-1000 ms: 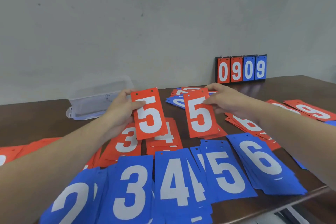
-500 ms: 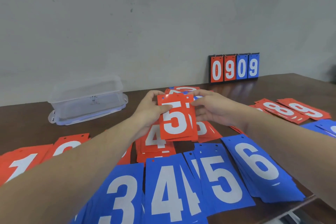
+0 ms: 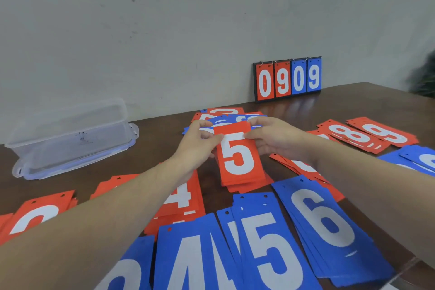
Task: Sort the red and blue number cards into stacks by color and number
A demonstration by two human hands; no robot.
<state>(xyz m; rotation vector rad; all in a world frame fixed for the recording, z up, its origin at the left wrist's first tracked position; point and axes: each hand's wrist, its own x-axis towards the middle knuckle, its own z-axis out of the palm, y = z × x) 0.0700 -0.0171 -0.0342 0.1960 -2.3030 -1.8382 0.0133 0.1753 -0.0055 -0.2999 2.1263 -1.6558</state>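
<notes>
On the dark table (image 3: 353,101), seen from the head camera, both hands pinch the far end of the red 5 stack (image 3: 240,162): left hand (image 3: 200,146) on its left edge, right hand (image 3: 275,139) on its right; the stack lies between red 4 cards (image 3: 186,198) and blue 6 cards (image 3: 329,226)

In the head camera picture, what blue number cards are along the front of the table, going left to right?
Blue 4 stack → blue 5 stack → blue 6 stack. A further blue card at far left is cut off, its number unclear.
</notes>
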